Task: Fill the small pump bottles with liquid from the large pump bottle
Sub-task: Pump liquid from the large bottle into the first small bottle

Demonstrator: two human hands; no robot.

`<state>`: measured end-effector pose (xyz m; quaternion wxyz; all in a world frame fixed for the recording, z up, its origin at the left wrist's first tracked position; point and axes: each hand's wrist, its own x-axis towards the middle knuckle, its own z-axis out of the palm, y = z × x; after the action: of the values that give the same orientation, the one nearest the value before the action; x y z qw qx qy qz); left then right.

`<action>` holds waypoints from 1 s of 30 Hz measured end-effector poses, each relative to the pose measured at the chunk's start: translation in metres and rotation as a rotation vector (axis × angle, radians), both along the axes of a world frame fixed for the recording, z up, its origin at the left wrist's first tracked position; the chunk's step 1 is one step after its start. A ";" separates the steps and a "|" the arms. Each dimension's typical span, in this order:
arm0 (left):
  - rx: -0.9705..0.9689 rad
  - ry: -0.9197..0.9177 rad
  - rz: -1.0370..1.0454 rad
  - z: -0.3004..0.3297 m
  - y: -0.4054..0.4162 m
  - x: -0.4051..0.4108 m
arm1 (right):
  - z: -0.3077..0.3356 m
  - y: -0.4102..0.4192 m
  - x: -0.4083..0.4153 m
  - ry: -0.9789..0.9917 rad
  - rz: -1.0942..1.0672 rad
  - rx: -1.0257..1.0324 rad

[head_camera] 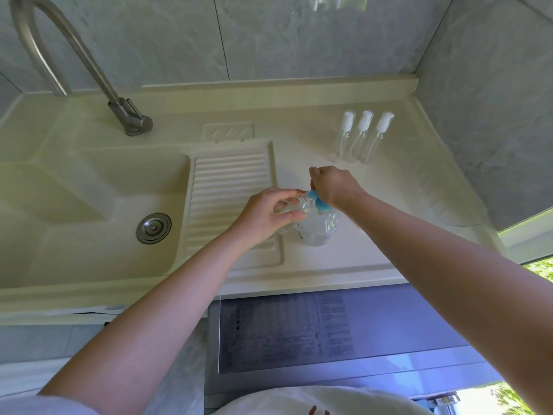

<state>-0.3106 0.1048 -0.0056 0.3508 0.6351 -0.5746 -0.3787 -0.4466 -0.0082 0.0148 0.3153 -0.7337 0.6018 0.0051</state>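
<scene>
Your right hand [332, 187] pinching blue pump head [321, 202] of large pump bottle [318, 226] on counter [344, 259]; left hand [269, 214] curling round bottle's shoulder. Three small pump bottles [363, 136] standing at one o'clock, well apart.

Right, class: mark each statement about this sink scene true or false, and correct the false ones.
1. Three small pump bottles stand in a row on the counter near the back wall. True.
2. The large pump bottle has a red pump head. False: its pump head is blue.
3. The right hand is on the large bottle's pump. True.
4. The left hand rests on the faucet. False: it holds a small clear bottle at the pump's spout.
5. The sink drain lies right of the ribbed washboard. False: left.
</scene>
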 end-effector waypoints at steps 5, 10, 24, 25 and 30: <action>-0.015 -0.025 0.012 -0.003 0.001 0.001 | -0.003 0.000 0.004 0.015 0.028 -0.058; -0.005 -0.009 -0.001 0.003 0.004 -0.002 | 0.007 0.004 0.000 -0.049 -0.040 0.057; -0.015 -0.010 0.012 -0.004 0.003 -0.001 | 0.004 0.005 0.000 -0.054 0.012 -0.014; -0.015 -0.006 0.013 -0.004 0.003 -0.001 | 0.003 0.004 0.000 -0.055 0.010 -0.010; -0.007 0.016 -0.001 -0.001 0.003 -0.001 | 0.007 0.002 -0.001 -0.061 -0.020 0.074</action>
<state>-0.3119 0.1076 -0.0066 0.3573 0.6307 -0.5733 -0.3818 -0.4472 -0.0067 0.0223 0.3605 -0.7152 0.5987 0.0018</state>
